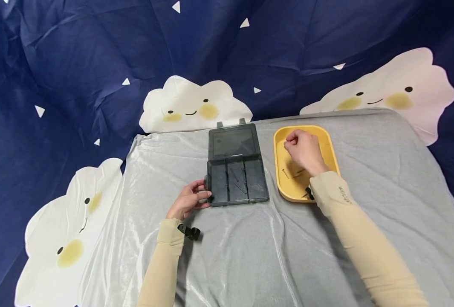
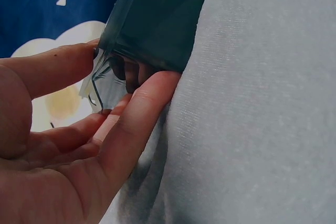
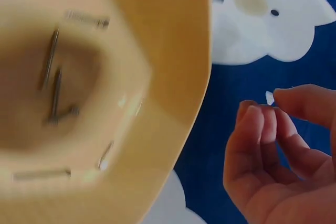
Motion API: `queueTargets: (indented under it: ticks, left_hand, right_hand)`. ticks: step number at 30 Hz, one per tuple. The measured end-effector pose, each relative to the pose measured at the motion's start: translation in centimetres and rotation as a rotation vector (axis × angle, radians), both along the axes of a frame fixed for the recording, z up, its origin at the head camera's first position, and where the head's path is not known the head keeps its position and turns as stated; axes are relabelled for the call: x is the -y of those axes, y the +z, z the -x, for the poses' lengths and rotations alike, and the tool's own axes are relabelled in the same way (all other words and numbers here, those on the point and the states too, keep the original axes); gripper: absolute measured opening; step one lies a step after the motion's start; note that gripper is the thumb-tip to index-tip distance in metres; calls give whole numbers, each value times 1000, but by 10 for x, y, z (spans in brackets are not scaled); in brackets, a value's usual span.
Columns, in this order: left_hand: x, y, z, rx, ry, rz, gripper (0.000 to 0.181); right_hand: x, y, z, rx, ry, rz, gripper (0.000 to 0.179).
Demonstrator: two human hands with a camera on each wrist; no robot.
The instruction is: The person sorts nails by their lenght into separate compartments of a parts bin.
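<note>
My left hand (image 1: 188,199) grips the near left edge of a dark see-through compartment case (image 1: 217,183), thumb toward its front corner. The case lies with its hinged lid (image 1: 234,142) tipped back. Inside its middle compartment are two thin dark screws (image 1: 240,187). Over the yellow tray (image 1: 279,187), my right hand (image 1: 305,149) is raised with thumb and fingers drawn together. In the right wrist view its fingertips (image 3: 253,116) come close to the thumb; I cannot tell whether they pinch something small. Several metal screws (image 3: 56,95) lie scattered on the tray's floor.
A grey velvety cloth (image 1: 230,256) covers the table beneath the case and tray. Behind the table's far edge hangs a dark blue backdrop (image 1: 280,51) with white clouds (image 1: 196,98). The tray stands right of the case, with a narrow gap between them.
</note>
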State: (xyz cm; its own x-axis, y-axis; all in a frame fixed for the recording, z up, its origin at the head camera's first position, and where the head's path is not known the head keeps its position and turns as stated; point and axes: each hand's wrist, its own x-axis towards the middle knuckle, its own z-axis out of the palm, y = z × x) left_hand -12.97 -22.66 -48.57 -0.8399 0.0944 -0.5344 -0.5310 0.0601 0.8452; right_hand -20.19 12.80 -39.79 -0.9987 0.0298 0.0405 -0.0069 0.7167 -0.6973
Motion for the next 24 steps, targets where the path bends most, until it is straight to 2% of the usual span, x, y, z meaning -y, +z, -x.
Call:
queueTargets:
  ticks: [6,14,18,24]
  left_hand:
    - [0,-1,0,-1,4,4,63]
    - [0,-1,0,-2,6,10,63]
    - [0,1,-1,-2,2,11,63]
    - [-1,2,-1,0,-2,10,63]
  right_hand:
    - [-21,4,2,35,17,-89,20]
    - [-37,-4,10,238,98,-251,29]
    - [-41,-11,13,309,108,-292,20]
    - [-45,-21,14,355,117,-352,11]
